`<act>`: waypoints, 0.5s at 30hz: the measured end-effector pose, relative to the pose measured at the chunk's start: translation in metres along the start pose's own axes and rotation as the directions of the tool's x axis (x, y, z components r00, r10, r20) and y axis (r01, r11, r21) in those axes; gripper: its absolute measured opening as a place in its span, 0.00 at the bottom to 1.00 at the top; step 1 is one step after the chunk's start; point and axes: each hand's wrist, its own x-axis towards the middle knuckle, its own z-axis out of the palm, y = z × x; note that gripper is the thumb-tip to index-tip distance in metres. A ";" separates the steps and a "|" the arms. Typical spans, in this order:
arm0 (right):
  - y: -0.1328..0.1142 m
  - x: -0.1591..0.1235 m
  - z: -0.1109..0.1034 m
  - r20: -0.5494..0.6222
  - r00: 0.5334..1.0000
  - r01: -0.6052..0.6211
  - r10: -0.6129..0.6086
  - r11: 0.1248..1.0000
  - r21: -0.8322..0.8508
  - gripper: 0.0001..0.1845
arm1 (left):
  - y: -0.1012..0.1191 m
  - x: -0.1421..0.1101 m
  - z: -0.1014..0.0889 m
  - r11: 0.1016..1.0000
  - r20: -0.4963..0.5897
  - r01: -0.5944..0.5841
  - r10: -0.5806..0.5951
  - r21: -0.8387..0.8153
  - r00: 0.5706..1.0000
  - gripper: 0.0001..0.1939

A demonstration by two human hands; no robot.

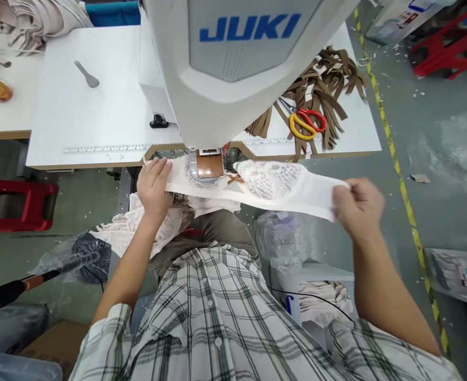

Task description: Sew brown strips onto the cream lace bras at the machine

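A white lace bra (275, 182) is stretched sideways in front of the sewing machine (233, 84). My right hand (358, 206) pinches the far end of its band, out to the right over the floor. At the other side, my left hand (154, 188) grips the bra's left part, close to the table's front edge. Between my hands, part of the bra lies under the brown plate (210, 165) at the machine's needle area. The needle itself is hidden by the machine head. A small brown strip (235, 179) shows at the bra's centre.
Red-and-yellow scissors (307, 124) lie beside a heap of brown fabric strips (324, 90) on the white table (110, 116). More white lace pieces (165, 230) hang by my lap. A red stool (17, 205) stands at left; a plastic-wrapped bundle (283, 241) is below the bra.
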 end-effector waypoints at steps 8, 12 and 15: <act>0.018 -0.031 0.133 0.414 0.909 0.097 -0.051 0.991 -0.090 0.18 | 0.017 -0.081 0.036 0.992 0.378 0.065 -0.100 0.105 0.920 0.19; -0.027 -0.050 0.167 0.394 0.885 0.229 -0.246 0.969 0.092 0.25 | -0.005 -0.128 -0.037 0.884 0.252 0.325 -0.417 0.337 0.873 0.14; -0.081 -0.056 0.175 0.340 0.836 0.319 -0.430 0.886 0.337 0.19 | -0.024 -0.154 -0.096 0.641 0.000 0.564 -0.660 0.521 0.751 0.20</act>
